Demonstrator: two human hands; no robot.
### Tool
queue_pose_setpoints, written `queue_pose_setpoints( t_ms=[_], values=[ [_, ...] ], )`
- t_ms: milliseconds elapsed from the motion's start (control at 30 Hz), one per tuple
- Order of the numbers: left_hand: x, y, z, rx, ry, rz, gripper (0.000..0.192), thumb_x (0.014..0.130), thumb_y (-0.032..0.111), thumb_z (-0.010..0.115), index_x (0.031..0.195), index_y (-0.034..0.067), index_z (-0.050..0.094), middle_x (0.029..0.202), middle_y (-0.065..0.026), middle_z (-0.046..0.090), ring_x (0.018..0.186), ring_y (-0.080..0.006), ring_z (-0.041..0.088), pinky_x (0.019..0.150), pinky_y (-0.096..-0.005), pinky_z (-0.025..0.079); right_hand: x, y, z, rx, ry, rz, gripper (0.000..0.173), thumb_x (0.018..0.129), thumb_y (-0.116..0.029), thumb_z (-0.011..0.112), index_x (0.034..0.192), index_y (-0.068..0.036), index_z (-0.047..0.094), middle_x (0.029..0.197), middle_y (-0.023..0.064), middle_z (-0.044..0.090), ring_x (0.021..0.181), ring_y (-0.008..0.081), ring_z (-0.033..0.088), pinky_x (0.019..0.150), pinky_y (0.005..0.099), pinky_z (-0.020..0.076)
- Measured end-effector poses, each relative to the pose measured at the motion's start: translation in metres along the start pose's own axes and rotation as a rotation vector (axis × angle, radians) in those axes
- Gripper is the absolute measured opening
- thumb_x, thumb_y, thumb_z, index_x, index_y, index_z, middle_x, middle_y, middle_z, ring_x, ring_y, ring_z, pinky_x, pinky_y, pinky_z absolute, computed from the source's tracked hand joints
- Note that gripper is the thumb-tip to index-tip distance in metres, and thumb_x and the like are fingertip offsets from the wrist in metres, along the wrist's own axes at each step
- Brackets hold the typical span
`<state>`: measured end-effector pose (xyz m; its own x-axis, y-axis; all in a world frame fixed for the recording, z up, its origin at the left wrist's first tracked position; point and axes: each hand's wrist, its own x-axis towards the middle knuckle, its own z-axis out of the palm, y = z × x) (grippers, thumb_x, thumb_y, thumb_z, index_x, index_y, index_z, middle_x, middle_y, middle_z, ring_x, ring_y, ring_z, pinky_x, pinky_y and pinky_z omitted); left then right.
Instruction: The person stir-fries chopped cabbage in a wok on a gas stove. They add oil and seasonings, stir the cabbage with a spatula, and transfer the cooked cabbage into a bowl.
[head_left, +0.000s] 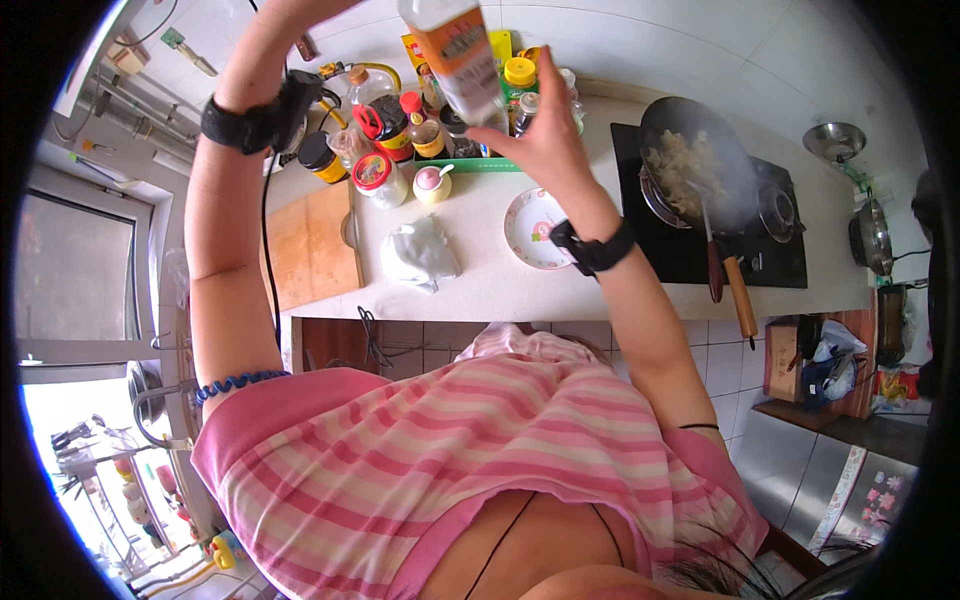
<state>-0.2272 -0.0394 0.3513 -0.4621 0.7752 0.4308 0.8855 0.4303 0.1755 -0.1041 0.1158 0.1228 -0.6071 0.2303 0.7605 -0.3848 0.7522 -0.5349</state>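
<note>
My left hand is out of view beyond the top edge; only its forearm shows. A clear bottle with an orange and white label (461, 64) hangs tilted over the seasoning jars, its upper end cut off by the picture's edge; what holds it is hidden. Close to its right side is my right hand (551, 135), fingers and thumb spread; whether the thumb touches the bottle's base is unclear. Below this hand a white patterned plate (525, 229) lies on the counter. On the hob, a dark wok (675, 116) holds steaming pale food (686, 169) and a spatula (709, 232).
A wooden cutting board (311, 244) and a white plastic bag (420, 253) lie on the counter at left. Several jars and bottles stand along the wall, some in a green tray (487, 164). The wok's wooden handle (739, 296) juts past the counter's front edge.
</note>
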Motion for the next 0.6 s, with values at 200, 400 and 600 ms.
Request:
queue_pose_setpoints(
  t_ms=[200,400,600],
  values=[
    [0.004,0.040,0.047,-0.051,0.052,0.189,0.034,0.093,0.031,0.060,0.083,-0.001,0.062,0.064,-0.0109,0.059,0.056,-0.0193,0.055,0.055,-0.0333,0.045,-0.006,0.003,-0.019,0.387,-0.167,0.170,0.081,0.065,-0.028,0.087,0.125,0.001,0.041,0.116,0.0151,0.057,0.106,0.0253,0.058,0.089,0.0373,0.0473],
    [0.040,0.059,0.083,-0.253,0.029,0.458,0.042,0.100,0.037,0.040,0.089,0.002,0.059,0.068,-0.0178,0.058,0.067,-0.0293,0.060,0.066,-0.0417,0.047,-0.019,0.020,-0.086,0.896,-0.610,0.410,0.070,0.073,-0.027,0.073,0.132,-0.002,0.046,0.105,0.0075,0.063,0.094,0.0183,0.063,0.086,0.0341,0.0512],
    [0.056,0.084,0.093,-0.266,-0.091,0.531,0.034,0.099,0.029,0.039,0.086,0.002,0.055,0.069,-0.0162,0.057,0.065,-0.0291,0.056,0.065,-0.0411,0.045,-0.035,0.030,-0.115,0.986,-0.646,0.452,0.078,0.068,-0.030,0.075,0.135,-0.002,0.043,0.107,0.0085,0.063,0.095,0.0204,0.063,0.087,0.0357,0.0510]
  ],
)
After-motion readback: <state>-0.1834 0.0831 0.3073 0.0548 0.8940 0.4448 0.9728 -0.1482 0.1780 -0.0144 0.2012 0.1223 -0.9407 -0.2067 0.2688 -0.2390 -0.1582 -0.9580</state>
